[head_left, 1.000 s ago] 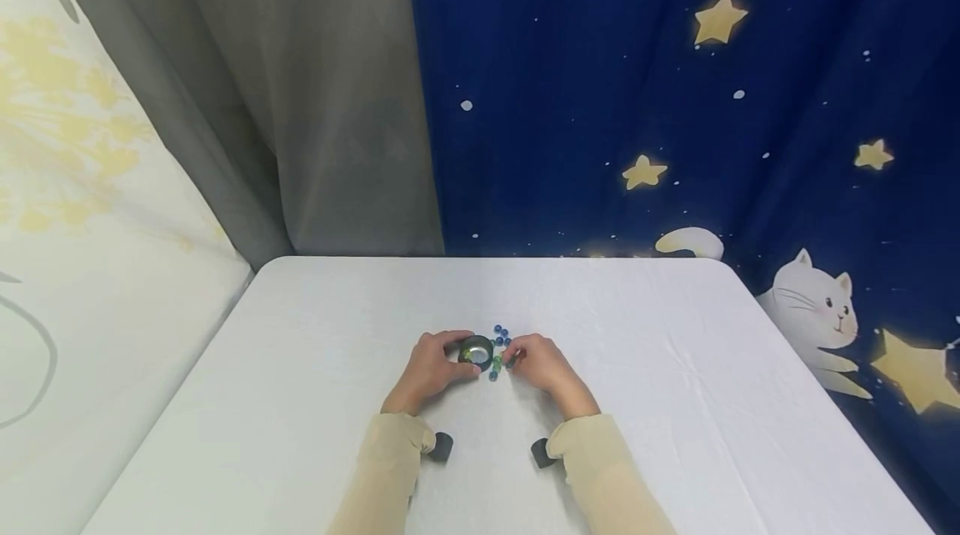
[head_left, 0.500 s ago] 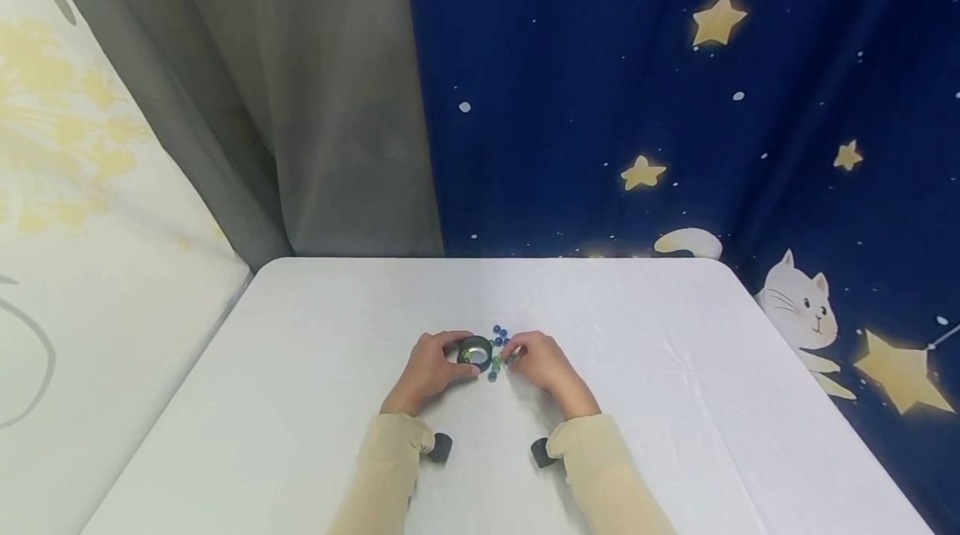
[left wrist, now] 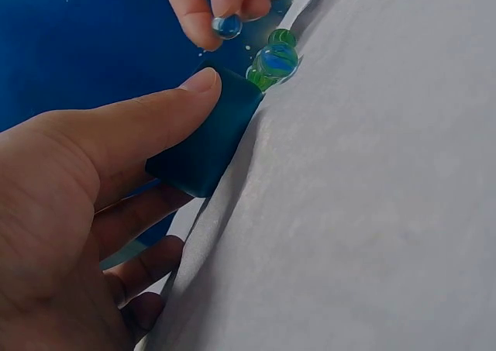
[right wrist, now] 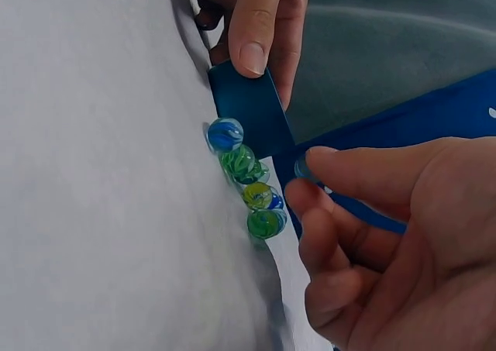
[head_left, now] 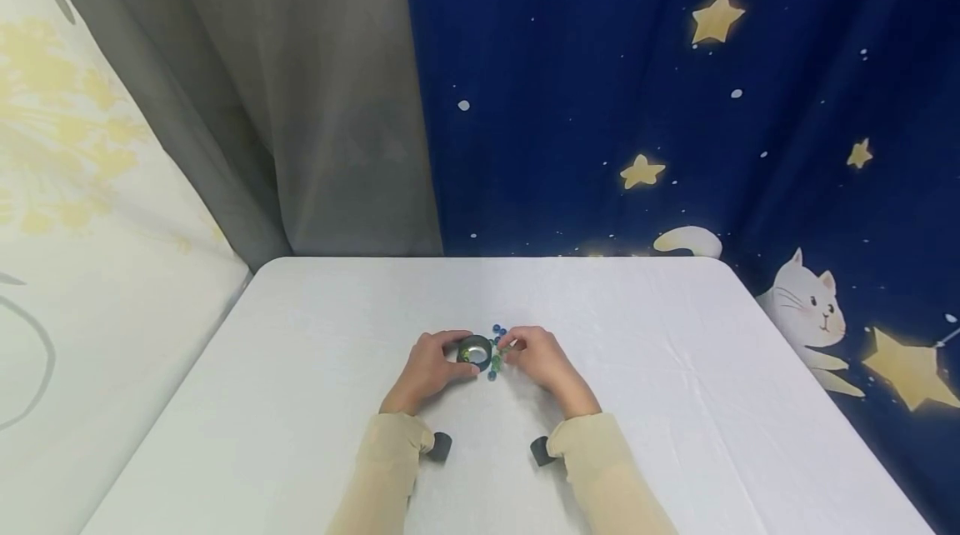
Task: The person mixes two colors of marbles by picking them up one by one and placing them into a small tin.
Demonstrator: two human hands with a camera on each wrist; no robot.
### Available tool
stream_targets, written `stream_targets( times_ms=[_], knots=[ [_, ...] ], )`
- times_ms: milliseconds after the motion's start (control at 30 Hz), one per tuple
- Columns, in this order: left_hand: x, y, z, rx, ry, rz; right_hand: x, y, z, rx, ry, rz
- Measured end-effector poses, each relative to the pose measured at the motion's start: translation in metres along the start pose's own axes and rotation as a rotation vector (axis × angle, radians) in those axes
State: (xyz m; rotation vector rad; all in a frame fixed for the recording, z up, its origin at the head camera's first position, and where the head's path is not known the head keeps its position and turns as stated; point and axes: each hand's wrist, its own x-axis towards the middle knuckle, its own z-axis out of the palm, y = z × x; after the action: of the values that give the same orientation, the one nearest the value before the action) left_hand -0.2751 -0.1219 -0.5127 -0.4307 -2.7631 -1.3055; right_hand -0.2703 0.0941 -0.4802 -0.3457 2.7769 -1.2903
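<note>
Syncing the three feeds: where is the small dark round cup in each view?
Head: cup at table centre, gripped by the left hand.
Left wrist: cup centre-left, under the thumb.
Right wrist: cup top centre.
Shared landmark: the marbles lying beside it.

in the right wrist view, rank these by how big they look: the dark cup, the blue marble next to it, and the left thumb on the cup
1. The left thumb looks largest.
2. The dark cup looks close to the thumb, so these two are unsure.
3. The blue marble is plainly smallest.
</note>
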Motion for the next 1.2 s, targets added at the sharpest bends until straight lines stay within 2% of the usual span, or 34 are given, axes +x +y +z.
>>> stream_targets(
  times_ms=[267, 467, 800, 1200],
  knots=[
    [-0.0001, -0.0008, 0.0009, -0.003, 0.008, -0.001, 0.0005, -0.0018, 0.0005, 0.036, -0.001, -0.033],
    [-0.0004, -0.0018, 0.0001, 0.003, 0.013, 0.016, 0.0002, -0.0036, 0.0005, 0.055, 0.035, -0.071],
    [0.0001, -0.0010, 0.0005, 0.006, 0.006, -0.010, 0.0012, -0.0056, 0.0032, 0.082, 0.088, -0.121],
    [-0.0017, 0.0004, -0.0006, 0.004, 0.005, 0.009, 0.0007, -0.0081, 0.0062, 0.107, 0.083, -0.169]
  ],
)
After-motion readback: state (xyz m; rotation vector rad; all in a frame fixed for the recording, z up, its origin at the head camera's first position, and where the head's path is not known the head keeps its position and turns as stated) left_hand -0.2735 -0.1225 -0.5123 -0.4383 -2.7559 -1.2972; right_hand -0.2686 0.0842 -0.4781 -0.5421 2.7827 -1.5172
